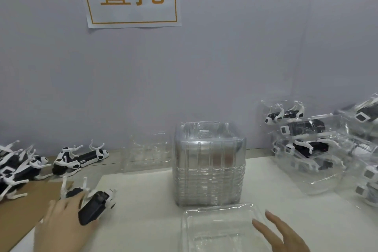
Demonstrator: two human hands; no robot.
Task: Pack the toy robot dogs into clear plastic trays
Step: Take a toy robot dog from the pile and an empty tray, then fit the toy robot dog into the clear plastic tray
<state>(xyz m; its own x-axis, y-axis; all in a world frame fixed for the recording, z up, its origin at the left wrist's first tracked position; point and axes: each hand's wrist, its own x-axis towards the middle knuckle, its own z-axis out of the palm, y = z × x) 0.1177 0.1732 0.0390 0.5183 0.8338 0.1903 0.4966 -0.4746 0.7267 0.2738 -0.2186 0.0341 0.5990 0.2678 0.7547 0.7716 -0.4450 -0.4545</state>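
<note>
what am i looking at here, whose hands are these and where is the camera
No machine here: this is one picture from a camera worn on a person's head, looking forward and down at their two hands. The left hand lies on a black-and-white toy robot dog; whether its fingers grip it is unclear. The right hand, fingers straight, is at the edge of an empty clear tray. Behind that stands a stack of empty trays. Loose dogs lie to the left, packed trays to the right.
</note>
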